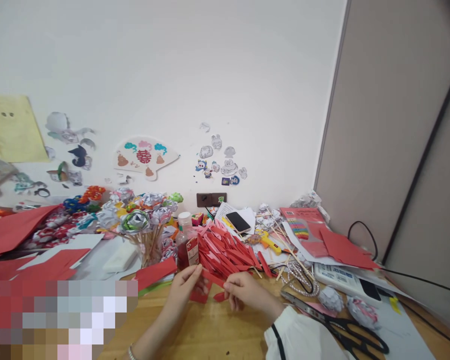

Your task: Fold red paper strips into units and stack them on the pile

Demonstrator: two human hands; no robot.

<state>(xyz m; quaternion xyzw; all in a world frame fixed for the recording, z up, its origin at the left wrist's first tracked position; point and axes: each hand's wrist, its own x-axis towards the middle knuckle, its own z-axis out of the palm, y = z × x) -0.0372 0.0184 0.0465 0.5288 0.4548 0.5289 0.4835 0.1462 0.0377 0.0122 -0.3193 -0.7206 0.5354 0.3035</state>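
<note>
Between my two hands a red paper strip [213,278] is stretched above the wooden table. My left hand [189,282] pinches its left end, and my right hand [240,291] pinches its right end. Below and behind the strip lie small red paper pieces [199,296]. Just beyond my hands is a large heap of folded red paper strips [225,250]. A glass bottle [184,240] with a white cap and dark red contents stands upright behind my left hand.
Large black-handled scissors [345,327] lie at the right, near crumpled paper balls [330,299]. A yellow glue gun [270,243] and a phone [238,222] sit behind the heap. Red paper sheets [56,265] cover the left side, beside a cup of sticks [150,245] topped with paper flowers.
</note>
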